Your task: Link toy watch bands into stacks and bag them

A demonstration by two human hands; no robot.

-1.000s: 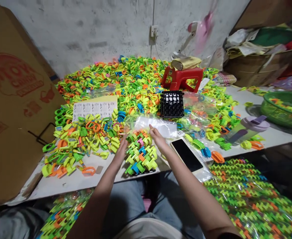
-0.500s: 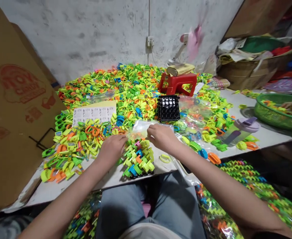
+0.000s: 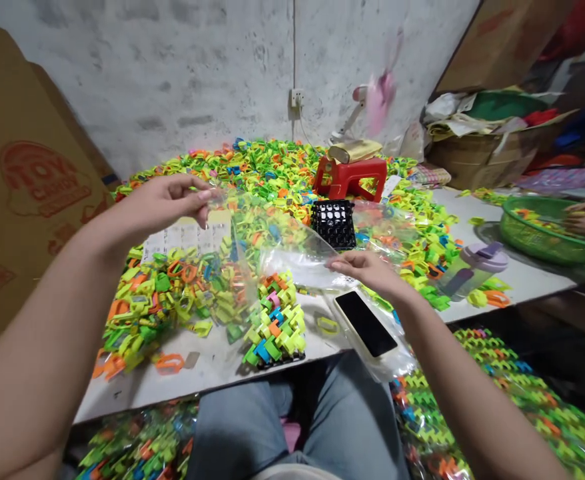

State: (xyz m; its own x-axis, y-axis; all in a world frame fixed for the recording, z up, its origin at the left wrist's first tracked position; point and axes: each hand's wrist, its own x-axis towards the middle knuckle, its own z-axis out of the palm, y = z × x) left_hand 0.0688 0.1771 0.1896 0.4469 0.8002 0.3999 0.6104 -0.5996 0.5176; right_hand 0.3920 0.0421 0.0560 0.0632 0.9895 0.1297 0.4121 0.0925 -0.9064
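Note:
A clear plastic bag (image 3: 300,257) is stretched above the table between my two hands. My left hand (image 3: 175,200), raised on the left, pinches one edge of it between thumb and fingers. The opposite edge is pinched by my right hand (image 3: 365,268), lower down on the right. Beneath the bag stands a black tray packed with interlocked toy watches (image 3: 275,323) in yellow, green, blue, orange and pink. A phone (image 3: 366,323) lies on clear plastic just below my right hand. Beside the tray rests a single yellow-green toy watch (image 3: 326,325).
Loose toy watches (image 3: 267,167) are heaped toward the wall. A black tray (image 3: 332,223), red stool (image 3: 350,179), sticker sheet (image 3: 187,237) and lidded cup (image 3: 472,267) stand among them. A carton (image 3: 32,200) borders the left. Another person's hands reach into a green basket (image 3: 555,233).
My left hand has swung up and left, spreading the bag over the tray. My right hand has moved right, and the phone now shows fully.

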